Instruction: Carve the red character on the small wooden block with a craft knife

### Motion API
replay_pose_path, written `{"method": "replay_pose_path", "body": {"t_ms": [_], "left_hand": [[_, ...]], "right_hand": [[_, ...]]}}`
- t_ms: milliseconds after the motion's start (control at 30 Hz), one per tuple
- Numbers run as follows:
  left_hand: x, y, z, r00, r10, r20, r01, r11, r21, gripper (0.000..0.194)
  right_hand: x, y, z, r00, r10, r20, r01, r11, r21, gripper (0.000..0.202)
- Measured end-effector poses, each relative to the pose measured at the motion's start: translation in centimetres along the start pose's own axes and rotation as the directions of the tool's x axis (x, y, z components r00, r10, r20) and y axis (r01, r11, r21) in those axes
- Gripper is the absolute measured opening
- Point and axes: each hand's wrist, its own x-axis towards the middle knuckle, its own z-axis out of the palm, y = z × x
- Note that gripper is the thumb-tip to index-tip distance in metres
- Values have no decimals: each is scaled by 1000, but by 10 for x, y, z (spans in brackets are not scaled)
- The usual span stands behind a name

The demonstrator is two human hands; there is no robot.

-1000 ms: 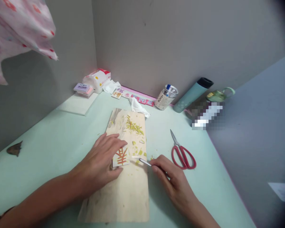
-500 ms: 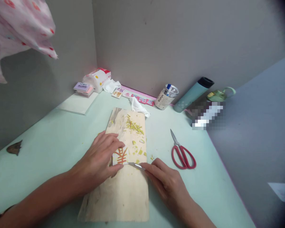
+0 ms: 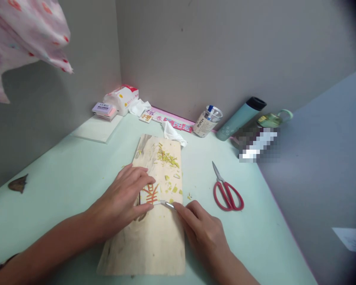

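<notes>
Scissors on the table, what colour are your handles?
The scissors' handles are red, shown best in the head view.

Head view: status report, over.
Left hand steadying white block with orange character; right hand holding slim silver knife at its edge; yellow-green shavings scattered beside it.

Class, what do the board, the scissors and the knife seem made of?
The board: probably wood, matte, with darker grain-like streaks. The scissors: likely metal blades, grey with slight sheen; smooth red handles, perhaps plastic. The knife: its shiny silvery shaft suggests metal.
</notes>
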Motion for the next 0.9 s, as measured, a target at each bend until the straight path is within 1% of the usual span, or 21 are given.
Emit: {"method": "replay_pose_path", "body": {"t_ms": [100,233,467,600,733,833,900], "left_hand": [[0,-1,-1,1000,-1,-8,1,1000,3,33],[1,-1,-1,1000,-13,-8,13,1000,5,34],[1,-2,-1,1000,-29,-5,29,1000,-7,38],[1,-2,0,1000,-31,-5,31,999,-12,37],[0,-3,1,999,-31,-14,31,999,-11,38],[0,-3,2,999,-29,-14,29,1000,-9,40],[0,-3,1,1000,-24,-9,24,1000,-10,40]], "right_hand": [[1,-3,1,1000,25,-15,-25,1000,-6,32],[2,-6,2,999,29,-25,-29,1000,-6,32],[-5,0,4,998,-43,-38,41,997,-60,34],[-5,0,8,999,0,-38,-1,1000,-28,33],[3,1,9,996,62,-61,-64,998,-29,33],[6,3,7,994,95,-59,-92,995,45,32],[4,4,5,994,94,-59,-87,990,112,32]]}}
